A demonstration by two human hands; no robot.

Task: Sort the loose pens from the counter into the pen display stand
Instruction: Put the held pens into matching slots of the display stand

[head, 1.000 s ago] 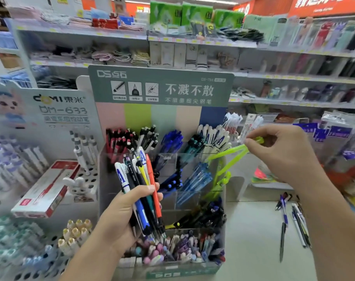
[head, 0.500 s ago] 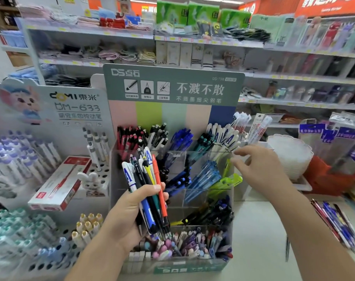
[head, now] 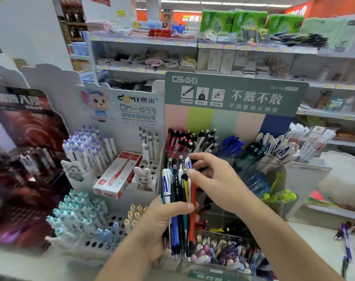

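The green pens now sit in the pen display stand (head: 282, 171). Right hand (head: 215, 179), freed, reaches the bundle of pens (head: 180, 199) gripped by the left hand (head: 162, 226); its fingers apparently pinch one. More pens (head: 347, 240) lie at the desk's right edge.

My left hand (head: 162, 226) holds a bunch of pens (head: 180, 199) upright in front of the stand (head: 233, 268); right hand (head: 215, 179) at their tops. Holed rack (head: 99, 240) left of stand, box (head: 118, 175) on it. Loose pens (head: 349, 246) on table (head: 314, 240), far right. Shelves (head: 193, 45) behind.
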